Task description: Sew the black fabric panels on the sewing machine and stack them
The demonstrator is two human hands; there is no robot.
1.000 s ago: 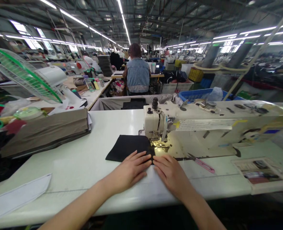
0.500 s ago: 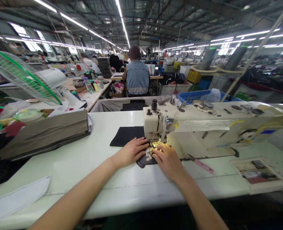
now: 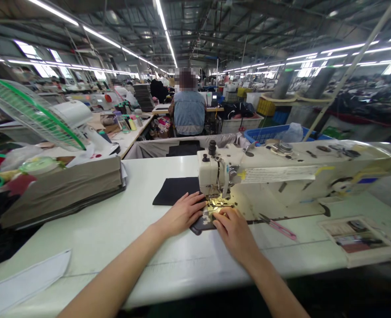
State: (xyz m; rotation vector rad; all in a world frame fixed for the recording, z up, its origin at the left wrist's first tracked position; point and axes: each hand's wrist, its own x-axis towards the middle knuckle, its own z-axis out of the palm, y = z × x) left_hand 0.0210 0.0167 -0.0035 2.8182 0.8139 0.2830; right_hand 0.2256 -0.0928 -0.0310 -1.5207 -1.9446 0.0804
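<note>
And here's the left hand (image 3: 182, 215), palm down, fingers loosely spread and clenching nothing, its upper fingers over the near edge of the black cloth (image 3: 173, 191). That flat press looks meant to steady the cloth without bunching it! The cloth lies just beyond and to the left of that hand, flat on the counter (image 3: 142, 238), its right end tucked in by the head of the sewing machine (image 3: 206, 170). Over to the right hand (image 3: 237, 232): fingers curled, tips down at the lit metal plate (image 3: 222, 203), close enough for fine work by the needle area. Whether they pinch anything, I can't tell; the fingers hide it. Just right of that hand, pink snips (image 3: 283, 229) lie within easy reach, and farther right sits a tray (image 3: 330, 236), its walls corralling small items. Well left of both hands, the folded brown fabric (image 3: 66, 190) is stacked, likely to save counter room.
</note>
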